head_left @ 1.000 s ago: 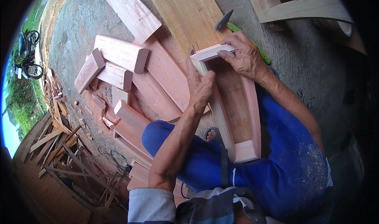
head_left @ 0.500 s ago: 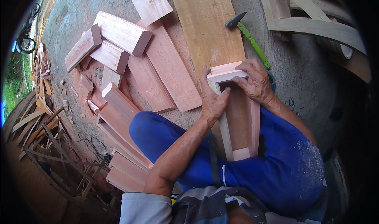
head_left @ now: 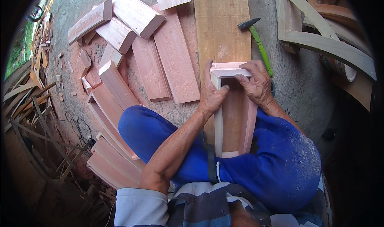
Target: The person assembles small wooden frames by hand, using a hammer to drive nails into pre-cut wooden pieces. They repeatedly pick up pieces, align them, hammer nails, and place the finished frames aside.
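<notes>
A narrow wooden frame (head_left: 218, 135) lies between my legs on a long brown board (head_left: 224, 27). Its far end is a pale pink crosspiece (head_left: 230, 72), and a thin nail (head_left: 215, 63) stands upright near that piece's left end. My left hand (head_left: 213, 92) is closed round the far left corner, thumb on the inner side. With fingers over the crosspiece and thumb against its near face, my right hand (head_left: 256, 83) grips the right end. Just beyond that hand lies a hammer (head_left: 260, 47) with a green handle and dark head.
Pink planks (head_left: 176, 59) and thick shaped blocks (head_left: 134, 15) lie to the left among sawdust. More curved pieces (head_left: 106, 107) rest beside my left knee. Scrap wood (head_left: 36, 107) is heaped at the far left. Pale curved wooden parts (head_left: 332, 47) stand at the right.
The view has shifted, and the frame now lies straighter in it. Both hands keep their hold at the far corners; the hammer has stayed on the floor.
</notes>
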Demonstrator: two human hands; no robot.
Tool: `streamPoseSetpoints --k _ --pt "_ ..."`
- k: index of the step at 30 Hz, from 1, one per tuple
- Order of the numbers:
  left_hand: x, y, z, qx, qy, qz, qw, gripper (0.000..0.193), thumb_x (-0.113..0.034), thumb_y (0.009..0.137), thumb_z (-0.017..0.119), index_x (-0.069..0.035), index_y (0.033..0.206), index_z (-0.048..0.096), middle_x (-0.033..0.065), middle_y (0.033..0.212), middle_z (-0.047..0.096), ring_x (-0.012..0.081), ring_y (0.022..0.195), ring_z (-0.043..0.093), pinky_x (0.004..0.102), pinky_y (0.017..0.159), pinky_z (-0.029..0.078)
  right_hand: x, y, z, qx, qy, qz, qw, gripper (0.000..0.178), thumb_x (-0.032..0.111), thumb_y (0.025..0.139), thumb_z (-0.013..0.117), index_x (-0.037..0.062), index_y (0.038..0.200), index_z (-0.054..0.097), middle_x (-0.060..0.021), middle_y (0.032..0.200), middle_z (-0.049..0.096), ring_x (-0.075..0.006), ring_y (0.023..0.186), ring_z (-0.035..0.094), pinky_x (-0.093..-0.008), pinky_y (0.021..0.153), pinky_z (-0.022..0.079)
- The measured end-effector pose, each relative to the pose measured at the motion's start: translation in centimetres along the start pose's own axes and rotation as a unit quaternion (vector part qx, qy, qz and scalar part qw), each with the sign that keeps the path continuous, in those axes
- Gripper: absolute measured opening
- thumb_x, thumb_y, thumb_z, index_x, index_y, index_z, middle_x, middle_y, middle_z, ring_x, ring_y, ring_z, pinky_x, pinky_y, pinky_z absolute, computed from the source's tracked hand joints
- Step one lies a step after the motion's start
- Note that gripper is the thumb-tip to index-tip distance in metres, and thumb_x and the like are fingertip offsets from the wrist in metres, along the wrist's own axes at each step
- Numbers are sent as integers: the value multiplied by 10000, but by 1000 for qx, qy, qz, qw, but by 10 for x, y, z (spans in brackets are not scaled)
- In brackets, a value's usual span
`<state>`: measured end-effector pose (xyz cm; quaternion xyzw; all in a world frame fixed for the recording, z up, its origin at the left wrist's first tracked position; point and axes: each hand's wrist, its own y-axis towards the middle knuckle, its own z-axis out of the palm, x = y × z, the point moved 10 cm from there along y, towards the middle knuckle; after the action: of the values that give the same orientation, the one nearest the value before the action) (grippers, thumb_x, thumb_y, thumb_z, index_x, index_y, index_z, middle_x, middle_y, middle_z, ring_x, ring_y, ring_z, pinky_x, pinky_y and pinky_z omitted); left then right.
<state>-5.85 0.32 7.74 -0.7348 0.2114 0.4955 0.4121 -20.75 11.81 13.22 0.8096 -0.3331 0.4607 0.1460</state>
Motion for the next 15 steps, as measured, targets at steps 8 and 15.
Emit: streamPoseSetpoints --k 8,15 --pt "5 5 8 23 -68 -47 996 968 53 732 600 26 1617 208 247 1448 502 321 1337 541 363 1148 427 36 38 29 222 -210 -67 950 422 489 946 703 133 1156 786 -110 1128 744 -320 1111 705 -470 979 550" --pt "1 5 9 26 -78 -44 996 935 69 730 579 19 1594 226 250 1384 546 335 1277 583 380 1107 462 29 39 47 295 -210 -8 932 524 591 943 644 186 1248 778 -93 1191 757 -320 1134 707 -459 964 555"
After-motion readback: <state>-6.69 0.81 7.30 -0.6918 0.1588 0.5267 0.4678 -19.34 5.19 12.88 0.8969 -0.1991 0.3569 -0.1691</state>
